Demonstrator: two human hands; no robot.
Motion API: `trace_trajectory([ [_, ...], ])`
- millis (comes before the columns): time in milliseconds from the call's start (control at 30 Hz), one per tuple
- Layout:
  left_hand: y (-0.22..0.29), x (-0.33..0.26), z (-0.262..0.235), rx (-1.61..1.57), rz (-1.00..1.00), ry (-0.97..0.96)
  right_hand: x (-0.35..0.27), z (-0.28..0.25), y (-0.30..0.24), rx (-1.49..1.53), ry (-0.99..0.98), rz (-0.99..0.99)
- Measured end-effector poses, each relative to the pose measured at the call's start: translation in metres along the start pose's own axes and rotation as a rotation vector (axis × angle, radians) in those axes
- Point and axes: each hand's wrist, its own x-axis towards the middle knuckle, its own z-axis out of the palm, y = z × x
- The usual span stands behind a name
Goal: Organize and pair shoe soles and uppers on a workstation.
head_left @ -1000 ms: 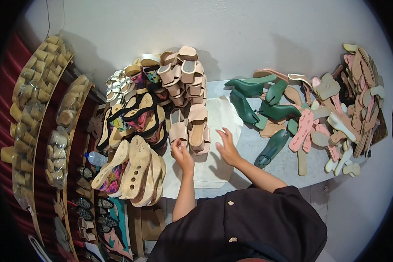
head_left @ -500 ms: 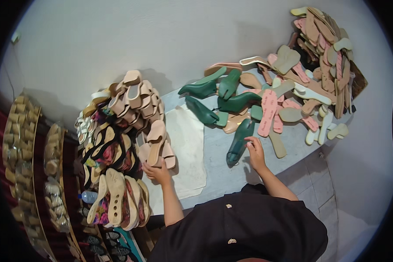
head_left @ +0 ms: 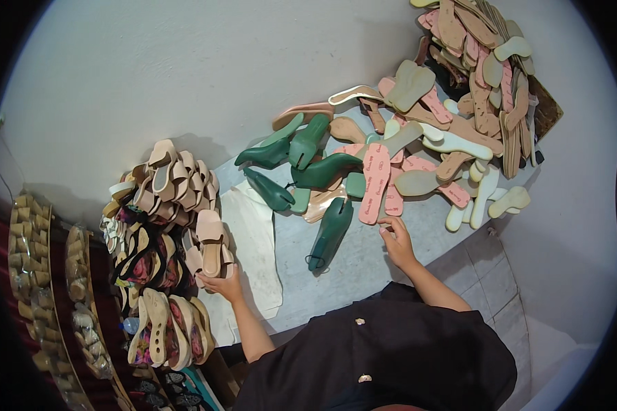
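My left hand (head_left: 219, 282) grips the heel end of a beige slide sandal (head_left: 212, 248) at the left end of the table. Its fingers curl round the heel, partly hidden by the sandal. More beige sandals (head_left: 175, 181) are heaped just beyond it. Close to the lower end of a pink printed insole (head_left: 373, 185), my right hand (head_left: 399, 245) hovers with thumb and fingers apart and nothing in them. Whether a fingertip touches the insole I cannot tell. Left of that hand lies a dark green shoe last (head_left: 331, 233).
Several green lasts (head_left: 325, 170) lie mid-table beside a white sheet (head_left: 250, 253). Loose insoles (head_left: 415, 183) spread rightward to a tall insole pile (head_left: 487, 82) by the wall. Floral wedge sandals (head_left: 159, 329) stand at the left, before shelves of bagged soles (head_left: 34, 274).
The view has turned, shifting the table's contents leftward in the picture. My right hand has moved from beside the green last to the pink insole. My left hand stays at the beige sandal.
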Motion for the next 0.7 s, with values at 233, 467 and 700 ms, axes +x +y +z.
trace_trajectory([
  [233, -0.012, 0.032, -0.012, 0.069, -0.135, 0.085, 0.008, -0.031, 0.018, 0.017, -0.061, 0.120],
  [467, 0.030, 0.007, -0.003, 0.151, -0.276, 0.174, 0.018, -0.034, 0.030, 0.057, -0.142, 0.119],
  [700, 0.057, -0.030, 0.019, -0.025, -0.246, 0.401, 0.039, -0.056, 0.030, 0.022, -0.144, -0.058],
])
